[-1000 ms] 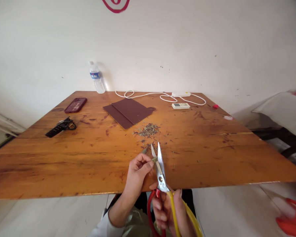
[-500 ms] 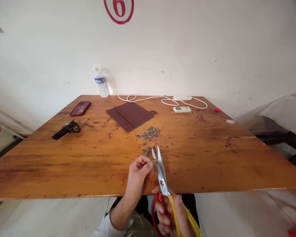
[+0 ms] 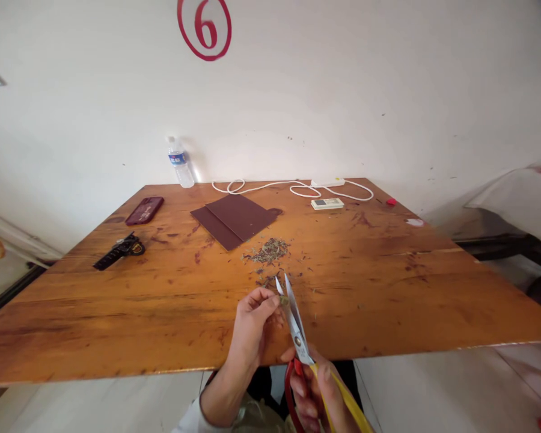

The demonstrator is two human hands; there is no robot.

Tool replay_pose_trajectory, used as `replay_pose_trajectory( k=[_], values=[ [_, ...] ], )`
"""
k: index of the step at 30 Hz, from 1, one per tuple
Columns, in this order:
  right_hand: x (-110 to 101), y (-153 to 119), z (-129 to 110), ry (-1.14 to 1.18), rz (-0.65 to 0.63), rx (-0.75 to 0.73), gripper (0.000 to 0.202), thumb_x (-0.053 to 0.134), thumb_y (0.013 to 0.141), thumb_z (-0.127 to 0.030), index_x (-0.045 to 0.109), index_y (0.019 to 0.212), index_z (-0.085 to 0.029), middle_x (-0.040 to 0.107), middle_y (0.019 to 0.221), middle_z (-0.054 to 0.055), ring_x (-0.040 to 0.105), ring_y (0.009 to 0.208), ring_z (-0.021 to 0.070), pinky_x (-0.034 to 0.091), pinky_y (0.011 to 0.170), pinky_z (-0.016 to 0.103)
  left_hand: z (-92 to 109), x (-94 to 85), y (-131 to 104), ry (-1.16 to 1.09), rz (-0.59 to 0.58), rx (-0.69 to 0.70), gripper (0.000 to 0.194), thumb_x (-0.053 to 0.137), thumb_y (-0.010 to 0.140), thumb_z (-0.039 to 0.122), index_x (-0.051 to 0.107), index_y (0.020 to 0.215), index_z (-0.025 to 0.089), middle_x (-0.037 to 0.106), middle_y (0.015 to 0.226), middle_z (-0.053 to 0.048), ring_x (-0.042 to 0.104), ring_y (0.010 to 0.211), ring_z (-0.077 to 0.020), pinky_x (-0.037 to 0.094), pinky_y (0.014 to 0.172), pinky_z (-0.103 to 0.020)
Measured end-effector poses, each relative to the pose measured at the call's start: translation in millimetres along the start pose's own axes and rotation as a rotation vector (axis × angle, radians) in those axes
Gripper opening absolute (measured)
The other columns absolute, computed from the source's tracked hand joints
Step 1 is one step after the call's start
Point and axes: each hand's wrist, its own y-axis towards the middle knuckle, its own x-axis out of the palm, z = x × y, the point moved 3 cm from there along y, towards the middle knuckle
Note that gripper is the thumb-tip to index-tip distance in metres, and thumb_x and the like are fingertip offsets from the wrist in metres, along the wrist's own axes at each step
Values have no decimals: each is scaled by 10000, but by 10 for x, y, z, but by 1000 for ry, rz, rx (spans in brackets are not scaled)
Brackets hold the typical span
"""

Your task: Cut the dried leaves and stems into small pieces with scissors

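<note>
Pinching a greenish piece (image 3: 284, 300), likely light, brittle and best held by its end, the left hand (image 3: 249, 322) holds it at the parted scissors (image 3: 298, 341) gripped in the right hand (image 3: 327, 385), clippings (image 3: 271, 250) on the desk (image 3: 388, 294) just beyond.

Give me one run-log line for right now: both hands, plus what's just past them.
left hand: pinching strip | right hand: holding scissors, blades apart | beyond: clippings, brown sheets
</note>
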Motion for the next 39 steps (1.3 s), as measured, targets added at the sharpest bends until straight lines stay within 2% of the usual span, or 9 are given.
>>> replay_pose_trajectory(
  k=[4, 7, 9, 12, 16, 22, 29, 36, 39],
  values=[
    [-107, -16, -64, -41, -40, -10, 707, 553, 727, -824, 563, 1091, -218, 439, 672, -66, 296, 403, 43, 332, 342, 169, 66, 48, 4, 36, -14, -8, 291, 809, 578, 352, 588, 587, 162, 581, 488, 26, 512, 425, -92, 415, 491, -227],
    [-18, -41, -213, -93, -18, -23, 661, 580, 742, -793, 564, 1060, -214, 430, 646, -75, 277, 395, 41, 304, 338, 162, 122, 78, 23, 48, -19, -26, 297, 816, 573, 354, 592, 600, 160, 585, 498, 29, 519, 417, -92, 418, 471, -224],
    [60, -53, -332, -151, 54, -62, 632, 578, 778, -763, 574, 1060, -197, 415, 628, -81, 237, 417, 39, 257, 360, 153, 167, 96, 41, 51, -21, -40, 298, 822, 568, 351, 599, 606, 157, 582, 495, 31, 518, 413, -92, 421, 457, -221],
    [162, -50, -448, -195, 34, -86, 638, 552, 784, -775, 583, 1027, -186, 348, 571, -104, 194, 404, 40, 215, 349, 159, 241, 117, 62, 47, -34, -57, 299, 829, 563, 347, 606, 609, 153, 577, 485, 32, 506, 404, -90, 428, 437, -218],
    [209, -37, -524, -220, -19, -70, 666, 544, 768, -795, 609, 1022, -182, 334, 572, -98, 181, 399, 37, 196, 335, 162, 349, 114, 68, 42, -40, -62, 291, 832, 568, 336, 615, 616, 149, 577, 485, 34, 497, 398, -83, 435, 426, -213],
    [285, -44, -644, -267, 68, -6, 658, 605, 734, -781, 631, 1001, -180, 370, 608, -76, 207, 440, 45, 214, 363, 166, 469, 91, 68, 61, -14, -59, 300, 831, 554, 340, 600, 599, 153, 564, 464, 36, 492, 391, -82, 434, 422, -207],
    [326, 41, -710, -304, 74, -2, 734, 602, 674, -831, 634, 974, -162, 386, 568, -85, 203, 393, 31, 201, 343, 178, 568, 94, 126, 126, -8, -57, 269, 797, 569, 321, 588, 589, 151, 562, 447, 32, 493, 372, -84, 421, 414, -207],
    [387, 36, -856, -349, 100, 3, 701, 573, 752, -786, 639, 1039, -149, 346, 614, -71, 175, 450, 53, 161, 369, 190, 664, 99, 211, 209, -14, -71, 230, 759, 587, 307, 588, 594, 153, 559, 436, 31, 488, 375, -86, 419, 409, -205],
    [428, 57, -913, -383, 93, -3, 702, 581, 744, -788, 634, 1023, -147, 325, 593, -80, 156, 454, 55, 125, 390, 202, 703, 99, 243, 230, -23, -71, 220, 750, 597, 302, 587, 584, 155, 553, 427, 29, 483, 375, -87, 420, 408, -206]
  ],
)
